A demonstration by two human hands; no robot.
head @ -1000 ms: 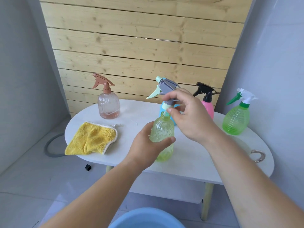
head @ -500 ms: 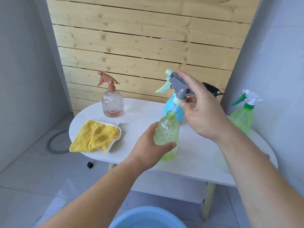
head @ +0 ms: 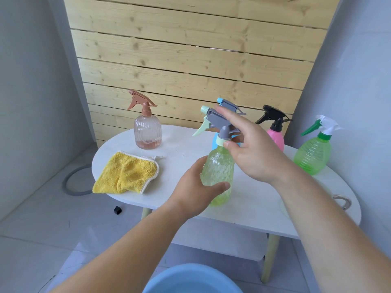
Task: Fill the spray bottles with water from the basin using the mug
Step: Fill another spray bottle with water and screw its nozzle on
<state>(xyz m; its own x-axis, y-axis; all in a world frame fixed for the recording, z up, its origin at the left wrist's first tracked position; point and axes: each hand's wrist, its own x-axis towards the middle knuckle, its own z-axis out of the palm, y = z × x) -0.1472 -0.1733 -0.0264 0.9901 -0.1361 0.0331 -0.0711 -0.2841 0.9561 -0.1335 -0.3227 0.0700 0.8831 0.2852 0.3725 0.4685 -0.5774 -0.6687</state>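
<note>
My left hand [head: 196,187] grips the body of a pale green ribbed spray bottle [head: 219,174] that stands upright on the white oval table [head: 254,199]. My right hand [head: 256,149] holds its grey spray head [head: 220,123], thumb at the pale collar and fingers across the top. The collar sits at the bottle's neck. A blue basin [head: 190,280] shows at the bottom edge, below the table. At the table's right edge a ring-shaped handle [head: 342,203] of a clear vessel pokes out from behind my right arm.
A clear pink bottle with a brown head [head: 148,132] stands at the back left. A blue bottle [head: 215,141], a pink bottle with a black head [head: 275,136] and a green bottle [head: 313,155] line the back right. A yellow cloth [head: 127,173] lies at the left.
Half a second ago my right hand held the spray head lifted off the bottle with its tube showing. The head is now down at the neck. My left hand kept its grip.
</note>
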